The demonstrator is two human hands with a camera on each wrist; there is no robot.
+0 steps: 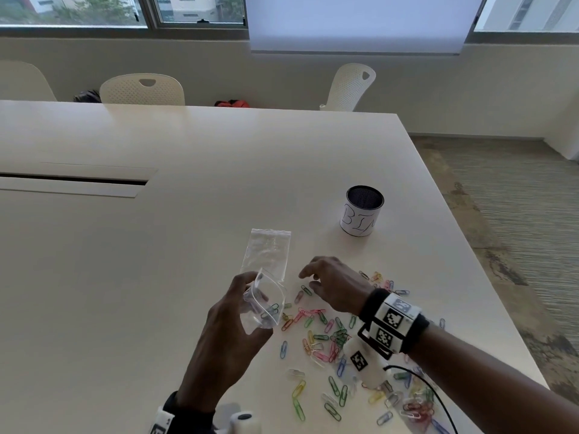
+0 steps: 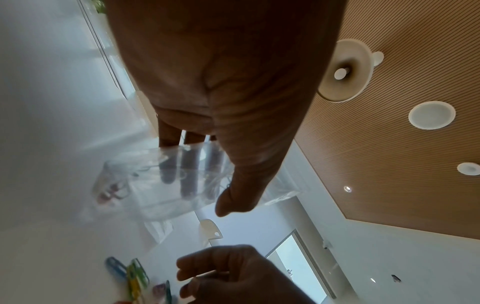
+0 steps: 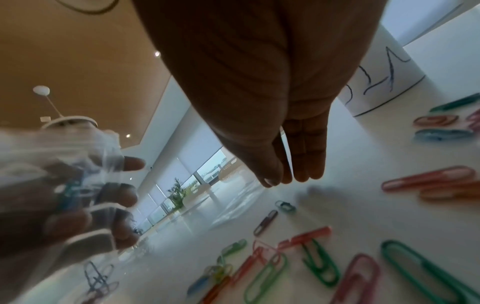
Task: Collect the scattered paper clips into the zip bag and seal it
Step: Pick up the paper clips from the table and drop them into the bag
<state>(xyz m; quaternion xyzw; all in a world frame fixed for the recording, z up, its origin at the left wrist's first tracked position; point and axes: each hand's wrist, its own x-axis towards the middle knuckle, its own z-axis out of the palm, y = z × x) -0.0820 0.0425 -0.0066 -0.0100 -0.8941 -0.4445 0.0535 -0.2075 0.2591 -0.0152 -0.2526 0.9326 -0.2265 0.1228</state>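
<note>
Hands were at an early stage of collection. The left hand (image 1: 228, 327) gripped the zip bag (image 1: 264, 308) above the desk (image 1: 188, 245), mouth unsealed, with only a few clips inside. The right hand (image 1: 333, 285) hovered empty, fingers relaxed, over the paper clips (image 1: 329, 339). Most lay scattered beside a second bag (image 1: 266, 253) and a bin (image 1: 362, 211).

The left grip (image 1: 238, 311) holds a zip bag (image 1: 264, 305) above the desk (image 1: 156, 245), a few paper clips inside the bag. A second bag (image 1: 268, 253) lies flat on the desk just beyond that grip. The right grip (image 1: 332, 286) hovers right of the held bag, over scattered paper clips (image 1: 326, 339) that spread beneath it, nearer and rightward. A bin (image 1: 362, 211) stands beyond the right grip.
</note>
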